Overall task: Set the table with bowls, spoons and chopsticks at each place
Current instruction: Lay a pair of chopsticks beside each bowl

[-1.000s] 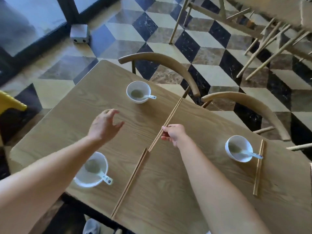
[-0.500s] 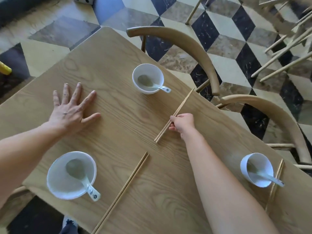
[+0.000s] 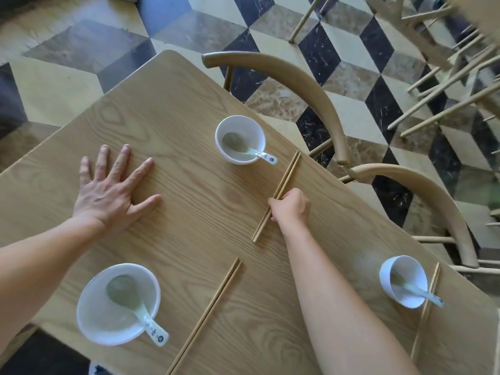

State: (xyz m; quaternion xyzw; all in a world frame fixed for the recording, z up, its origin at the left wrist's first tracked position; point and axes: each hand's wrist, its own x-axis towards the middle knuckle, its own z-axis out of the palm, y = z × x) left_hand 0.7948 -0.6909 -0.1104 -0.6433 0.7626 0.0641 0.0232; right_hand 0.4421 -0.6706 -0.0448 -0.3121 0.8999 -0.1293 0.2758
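On the wooden table point(image 3: 173, 109) stand three white bowls, each with a white spoon in it: a far bowl point(image 3: 239, 126), a near-left bowl point(image 3: 94, 320) and a right bowl point(image 3: 408, 269). My right hand point(image 3: 290, 205) pinches a pair of wooden chopsticks point(image 3: 286, 177) that lies just right of the far bowl. My left hand point(image 3: 108, 190) rests flat on the table, fingers spread. A second pair of chopsticks point(image 3: 208, 312) lies right of the near-left bowl. A third pair of chopsticks point(image 3: 427, 309) lies beside the right bowl, partly under its spoon handle.
Two wooden chairs with curved backs, a far chair point(image 3: 311, 85) and a right chair point(image 3: 433, 190), are pushed against the table's far side. More wooden chair legs point(image 3: 446, 77) stand at the upper right on the patterned tile floor point(image 3: 81, 66).
My left hand came down flat on the table. My right hand slid its chopsticks towards the far bowl. The view tilted down and closer.
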